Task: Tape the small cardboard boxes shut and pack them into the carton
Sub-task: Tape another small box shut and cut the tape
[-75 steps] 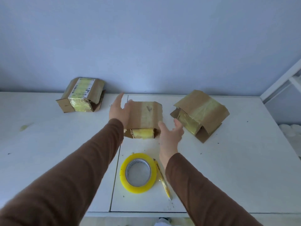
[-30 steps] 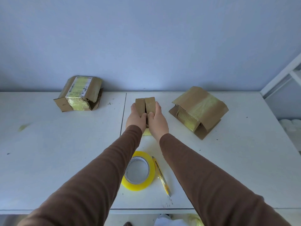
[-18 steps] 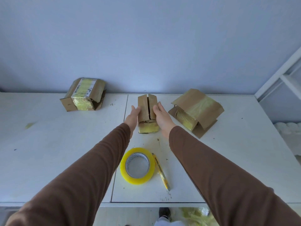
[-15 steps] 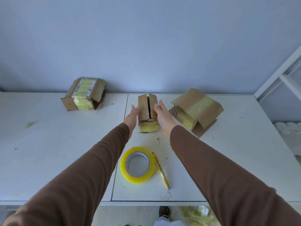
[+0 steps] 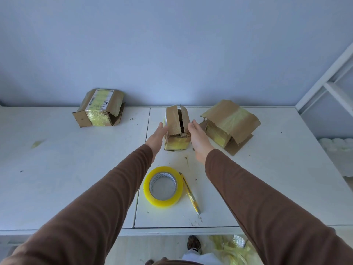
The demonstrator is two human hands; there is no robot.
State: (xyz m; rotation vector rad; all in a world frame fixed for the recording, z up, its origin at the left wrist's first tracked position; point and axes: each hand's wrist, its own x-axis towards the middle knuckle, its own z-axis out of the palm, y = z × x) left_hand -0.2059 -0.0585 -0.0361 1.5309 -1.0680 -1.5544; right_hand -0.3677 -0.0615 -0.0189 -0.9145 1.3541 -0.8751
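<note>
A small cardboard box (image 5: 176,131) stands in the middle of the white table (image 5: 57,178), its two top flaps raised with a gap between them. My left hand (image 5: 157,137) lies with straight fingers against its left side. My right hand (image 5: 199,140) sits at its right side, fingers straight, just touching or barely off the flap. A yellow tape roll (image 5: 163,186) lies flat nearer to me, with a yellow utility knife (image 5: 190,193) beside it. Two more small boxes stand at the back: one with a label (image 5: 99,108) at the left, one with loose flaps (image 5: 229,125) at the right.
A white frame (image 5: 328,79) rises at the right edge of the table against the blue wall. Crumpled yellow tape scraps (image 5: 229,245) lie on the floor below the front edge. Small bits of debris dot the tabletop.
Both hands pressed the middle box's flaps together, then slid down and apart to its sides. The flaps have sprung open a little, leaving a wider gap.
</note>
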